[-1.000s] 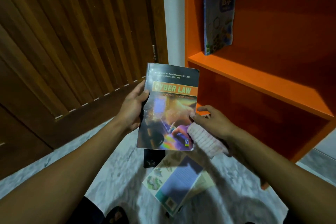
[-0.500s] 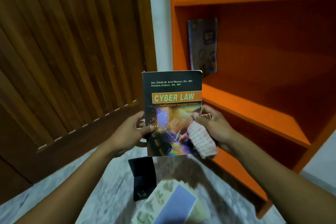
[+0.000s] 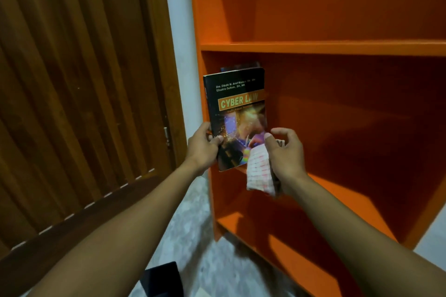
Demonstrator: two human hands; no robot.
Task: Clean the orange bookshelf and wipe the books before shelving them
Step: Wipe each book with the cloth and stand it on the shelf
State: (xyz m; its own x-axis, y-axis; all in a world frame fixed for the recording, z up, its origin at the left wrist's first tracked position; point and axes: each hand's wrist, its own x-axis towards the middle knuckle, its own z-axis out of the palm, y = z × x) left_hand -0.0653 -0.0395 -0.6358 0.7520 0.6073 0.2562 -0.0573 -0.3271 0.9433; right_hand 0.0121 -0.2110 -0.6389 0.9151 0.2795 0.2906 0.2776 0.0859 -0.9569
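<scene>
The Cyber Law book (image 3: pixel 237 118) is now raised from floor level to the orange bookshelf (image 3: pixel 313 47), upright above the left hand (image 3: pixel 202 146) gripping it. The right hand (image 3: pixel 286 152) holds the checked cloth (image 3: pixel 259 171), so shelving seems next.

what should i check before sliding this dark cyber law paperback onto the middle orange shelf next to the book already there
1. Grip on the dark Cyber Law paperback: ok, the left hand holds its lower left edge, thumb on the cover.
2. White checked cloth clear of the book: not ok, it hangs from the right hand over the lower right corner.
3. Book upright: ok, only slightly tilted.
4. Room on the middle orange shelf board: ok, it shows bare to the right.
5. Shelved blue book steady: cannot tell, only its top edge shows behind the paperback.
6. Cover wiped clean: cannot tell.
</scene>
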